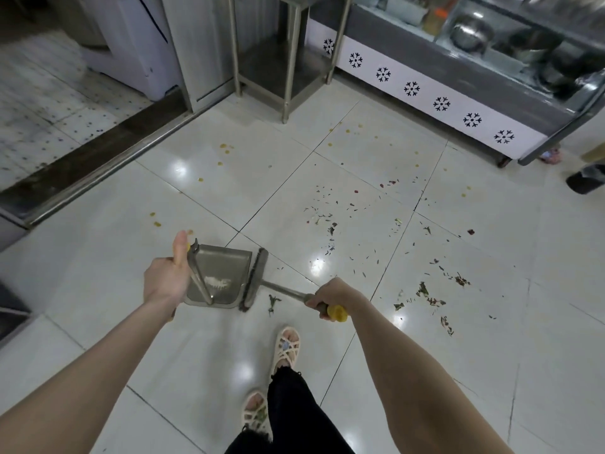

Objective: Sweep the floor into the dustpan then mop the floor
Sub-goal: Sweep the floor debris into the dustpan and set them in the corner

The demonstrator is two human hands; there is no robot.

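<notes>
A metal dustpan rests on the glossy tiled floor just ahead of my feet. My left hand grips its upright handle. The broom has its dark brush head pressed against the dustpan's open right lip, and my right hand is closed around its metal shaft near the yellow end cap. A pale patch shows inside the pan. Scattered green leaf bits and small seeds lie on the tiles to the right. Yellow spots dot the floor farther ahead.
A white display counter with snowflake marks runs along the far right. A steel stand is at the back centre. A raised dark threshold crosses the left. Another person's foot and a dark object are at the right edge.
</notes>
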